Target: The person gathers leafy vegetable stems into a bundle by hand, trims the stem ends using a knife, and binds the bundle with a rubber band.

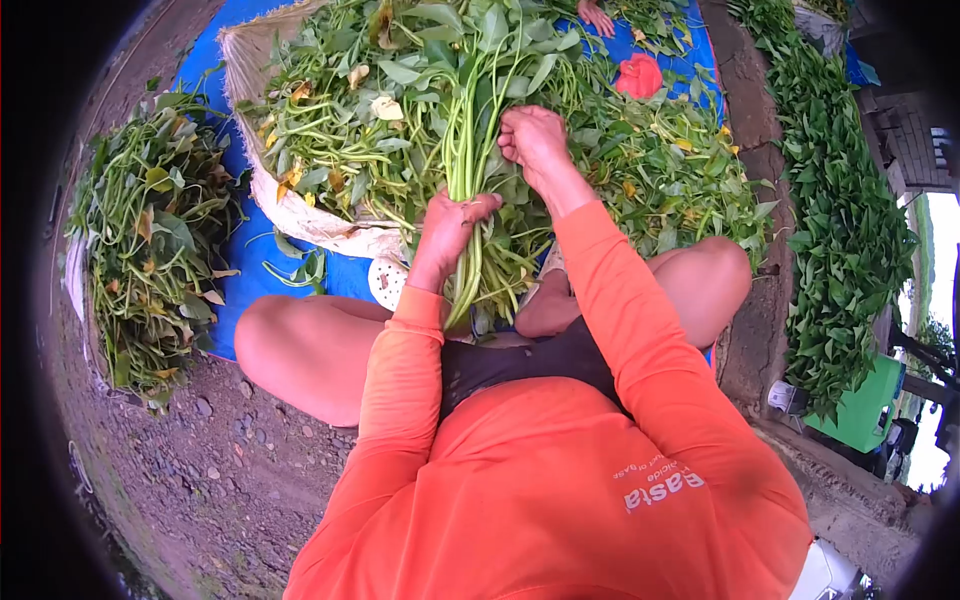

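Note:
My left hand (445, 238) is wrapped round the lower stems of a bunch of water spinach (466, 140), held upright over my lap with its leaves pointing away from me. Stem ends stick out below the fist. Just right of the bunch, my right hand (532, 148) has its fingers curled in a pinch beside the upper stems; what they hold, if anything, is too small to make out. Behind both hands spreads a big heap of loose water spinach (335, 140), with some yellowed leaves, partly on a pale woven sack (262, 190).
A blue tarp (250, 255) lies under the heap. More greens are piled at left (150, 240) and along the right (840, 200). A red plastic bag (640, 76) and another person's hand (596, 18) are at the far side. A green container (862, 405) stands at right.

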The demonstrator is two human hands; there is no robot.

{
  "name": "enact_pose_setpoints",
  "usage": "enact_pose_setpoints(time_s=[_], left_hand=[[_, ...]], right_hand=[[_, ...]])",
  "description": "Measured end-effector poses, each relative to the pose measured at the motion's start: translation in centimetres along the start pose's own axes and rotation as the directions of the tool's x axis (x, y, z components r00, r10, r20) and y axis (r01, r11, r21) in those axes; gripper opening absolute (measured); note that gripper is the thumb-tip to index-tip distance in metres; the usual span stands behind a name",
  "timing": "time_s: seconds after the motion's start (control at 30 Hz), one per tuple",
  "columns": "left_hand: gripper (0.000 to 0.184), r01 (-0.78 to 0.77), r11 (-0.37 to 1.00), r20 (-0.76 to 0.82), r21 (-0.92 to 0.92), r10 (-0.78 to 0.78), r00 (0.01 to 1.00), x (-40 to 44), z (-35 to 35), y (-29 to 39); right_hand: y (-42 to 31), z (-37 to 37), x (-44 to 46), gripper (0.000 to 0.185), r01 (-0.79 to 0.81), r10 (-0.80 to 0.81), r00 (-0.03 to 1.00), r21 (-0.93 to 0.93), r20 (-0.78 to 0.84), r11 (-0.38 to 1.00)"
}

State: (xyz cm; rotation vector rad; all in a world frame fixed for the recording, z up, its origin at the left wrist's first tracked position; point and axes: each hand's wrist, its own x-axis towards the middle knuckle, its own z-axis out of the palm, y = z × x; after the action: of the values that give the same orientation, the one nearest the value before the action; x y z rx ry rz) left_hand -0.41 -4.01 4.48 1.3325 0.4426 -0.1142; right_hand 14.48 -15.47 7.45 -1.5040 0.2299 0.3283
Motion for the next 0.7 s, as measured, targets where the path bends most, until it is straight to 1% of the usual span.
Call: enact_pose_setpoints(time_s=[0.03, 0.07, 0.1, 0.13, 0.17, 0.2, 0.23, 0.27, 0.3, 0.33, 0.4, 0.43, 0.47, 0.5, 0.53, 0.6, 0.67, 0.7], left_hand=[[0.018, 0.032, 0.998, 0.047, -0.058, -0.029, 0.998, 0.1, 0.1, -0.4], [0.015, 0.059, 0.992, 0.085, -0.115, -0.049, 0.995, 0.0, 0.0, -0.9], [0.014, 0.091, 0.985, 0.045, -0.146, -0.085, 0.995, 0.1, -0.2, -0.5], [0.014, 0.122, 0.977, 0.004, -0.177, -0.123, 0.992, -0.1, -0.3, -0.1], [0.014, 0.146, 0.966, -0.038, -0.213, -0.158, 0.987, -0.2, -0.7, 0.0], [0.015, 0.139, 0.961, -0.061, -0.238, -0.158, 0.986, 0.2, -1.2, -0.1], [0.015, 0.132, 0.956, -0.083, -0.264, -0.159, 0.984, 0.5, -1.6, -0.2], [0.015, 0.128, 0.949, -0.100, -0.287, -0.163, 0.981, 0.8, -2.0, -0.5], [0.015, 0.123, 0.940, -0.125, -0.317, -0.170, 0.977, 1.3, -2.2, -0.7], [0.016, 0.116, 0.943, -0.114, -0.313, -0.158, 0.981, 1.6, -2.4, -0.6], [0.020, 0.112, 0.948, -0.083, -0.296, -0.142, 0.986, 1.8, -2.6, -0.4], [0.015, 0.131, 0.928, -0.111, -0.348, -0.179, 0.978, 1.3, -1.9, 0.7], [0.015, 0.120, 0.928, -0.113, -0.353, -0.170, 0.979, 1.5, -2.0, 0.4], [0.015, 0.112, 0.927, -0.116, -0.359, -0.164, 0.980, 1.8, -2.1, 0.1], [0.015, 0.103, 0.925, -0.119, -0.365, -0.156, 0.980, 1.9, -2.0, 0.0], [0.018, 0.110, 0.908, -0.150, -0.405, -0.185, 0.971, 1.8, -2.0, -0.2], [0.020, 0.089, 0.888, -0.183, -0.450, -0.190, 0.965, 1.9, -1.9, 0.1], [0.022, 0.083, 0.881, -0.198, -0.466, -0.195, 0.961, 2.0, -1.8, 0.3]], right_hand=[[1.4, -0.3, 0.5, 0.009, -0.043, 0.043, 0.999, 0.006, 0.024, 0.999], [1.9, -0.3, 0.7, 0.007, -0.043, 0.042, 0.996, 0.008, 0.083, 0.999], [2.2, -0.7, 1.7, 0.011, -0.087, 0.080, 0.979, 0.030, 0.190, 0.996], [0.5, -1.9, 0.8, 0.019, -0.140, 0.123, 0.944, 0.034, 0.307, 0.990], [-0.8, -3.0, 0.5, 0.028, -0.078, 0.105, 0.957, -0.109, 0.269, 0.991], [-1.8, -4.0, -0.1, 0.030, 0.074, -0.042, 0.991, -0.264, 0.124, 0.962], [-2.9, -4.9, -1.3, 0.029, 0.195, -0.207, 0.978, -0.391, 0.011, 0.900], [-3.6, -6.0, -2.4, 0.025, 0.298, -0.315, 0.949, -0.409, 0.027, 0.863], [-3.7, -6.9, -3.9, 0.021, 0.343, -0.314, 0.939, -0.386, 0.139, 0.856], [-3.8, -7.6, -5.6, 0.019, 0.387, -0.314, 0.917, -0.359, 0.246, 0.850], [-2.3, -7.4, -9.4, 0.016, 0.444, -0.280, 0.866, -0.380, 0.415, 0.811], [-2.1, -7.3, -10.9, 0.016, 0.655, -0.436, 0.746, -0.439, 0.503, 0.615], [-1.9, -7.1, -12.2, 0.017, 0.809, -0.541, 0.587, -0.458, 0.602, 0.369], [-1.1, -6.6, -13.5, 0.016, 0.792, -0.517, 0.605, -0.392, 0.605, 0.468], [-0.3, -6.6, -14.4, 0.015, 0.720, -0.392, 0.659, -0.387, 0.642, 0.576], [2.1, -6.9, -16.4, 0.016, 0.754, -0.326, 0.617, -0.419, 0.717, 0.505], [4.8, -6.9, -17.5, 0.013, 0.744, -0.332, 0.635, -0.435, 0.698, 0.507], [4.9, -6.8, -17.9, 0.012, 0.741, -0.335, 0.642, -0.445, 0.690, 0.503]])
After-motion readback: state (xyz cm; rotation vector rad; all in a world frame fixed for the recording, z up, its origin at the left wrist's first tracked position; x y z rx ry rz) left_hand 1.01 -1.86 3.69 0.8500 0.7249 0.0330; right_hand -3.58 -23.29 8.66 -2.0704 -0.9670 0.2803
